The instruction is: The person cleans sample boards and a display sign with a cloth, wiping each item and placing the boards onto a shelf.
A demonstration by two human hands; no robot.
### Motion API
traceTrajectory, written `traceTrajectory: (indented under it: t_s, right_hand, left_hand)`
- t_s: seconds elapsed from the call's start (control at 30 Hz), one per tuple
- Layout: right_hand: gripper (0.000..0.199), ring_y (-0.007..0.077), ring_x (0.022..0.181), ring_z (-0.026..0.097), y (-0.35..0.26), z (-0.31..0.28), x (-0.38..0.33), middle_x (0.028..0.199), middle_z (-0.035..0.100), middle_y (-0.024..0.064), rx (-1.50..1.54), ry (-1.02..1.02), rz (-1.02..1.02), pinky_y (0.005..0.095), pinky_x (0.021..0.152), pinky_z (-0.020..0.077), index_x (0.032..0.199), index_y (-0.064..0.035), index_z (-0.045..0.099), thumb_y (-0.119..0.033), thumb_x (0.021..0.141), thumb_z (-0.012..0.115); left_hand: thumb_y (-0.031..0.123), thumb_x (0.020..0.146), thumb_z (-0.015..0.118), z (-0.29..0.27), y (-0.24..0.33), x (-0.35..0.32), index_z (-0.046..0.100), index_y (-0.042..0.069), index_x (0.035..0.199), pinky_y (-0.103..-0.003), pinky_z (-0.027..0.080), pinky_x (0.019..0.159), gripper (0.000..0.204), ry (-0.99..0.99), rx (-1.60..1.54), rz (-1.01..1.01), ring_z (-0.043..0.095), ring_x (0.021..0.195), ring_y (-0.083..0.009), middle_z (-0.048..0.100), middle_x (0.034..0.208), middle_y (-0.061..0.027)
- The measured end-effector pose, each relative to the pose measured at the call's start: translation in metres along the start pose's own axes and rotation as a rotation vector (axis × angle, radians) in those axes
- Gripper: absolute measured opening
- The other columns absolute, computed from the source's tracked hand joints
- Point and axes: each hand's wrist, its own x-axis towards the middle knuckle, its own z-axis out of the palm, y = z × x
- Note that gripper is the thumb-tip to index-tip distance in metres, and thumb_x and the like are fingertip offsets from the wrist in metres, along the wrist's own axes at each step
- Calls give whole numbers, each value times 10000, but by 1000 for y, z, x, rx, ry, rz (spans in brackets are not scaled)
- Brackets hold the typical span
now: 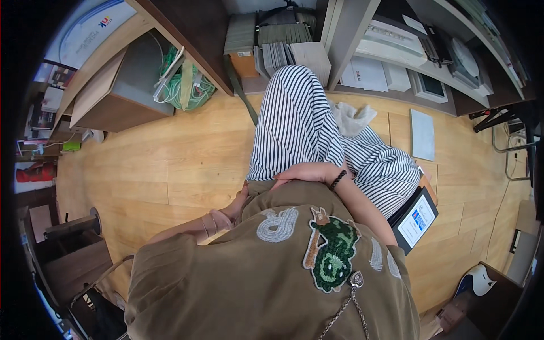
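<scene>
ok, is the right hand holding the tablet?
No. The right hand rests on the striped trouser leg, while the tablet lies apart on the wooden floor beside the leg.

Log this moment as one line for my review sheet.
posture: seated on wooden floor | right hand: resting on striped trousers, empty | left hand: mostly hidden by olive shirt | tablet: beside right leg

Light wooden floor [170, 164] across the frame, grey tile [423, 134] lying at upper right, tablet [416, 220] at right, white cloth [352, 118] near centre top, wooden cabinet [113, 90] upper left
</scene>
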Motion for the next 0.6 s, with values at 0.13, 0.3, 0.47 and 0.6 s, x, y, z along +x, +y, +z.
traceTrajectory:
  t_s: [0.13,0.3,0.47,0.6]
  right_hand:
    - [395,97,968,543,7,-1,3,1084,603,54,-64,56,128,202,901,367,1061,16,599,-258,940,341]
    - [388,98,969,542,43,-11,-26,1074,606,51,337,126,-143,202,896,370,1068,14,595,-256,939,348]
    - [349,135,992,549,32,12,-56,1084,594,110,535,375,-154,228,916,371,1123,63,516,-196,906,425]
    - [443,151,986,561,43,6,-49,1048,603,146,578,408,-12,244,917,379,1227,90,308,-131,881,476]
  left_hand:
    - [428,919,339,28,11,-29,314,34,1305,-342,352,957,553,101,411,394,412,1171,-223,377,1324,-125]
    - [328,951,302,71,57,-84,319,-15,1300,-298,278,999,490,-338,872,835,388,1193,-208,387,1320,-126]
    - [299,951,319,92,62,-79,353,-7,1292,-282,296,985,459,-534,819,684,408,1176,-201,429,1285,-127]
    - [287,948,330,88,72,-72,329,4,1312,-280,259,1009,461,-602,637,228,369,1211,-191,394,1318,-119]
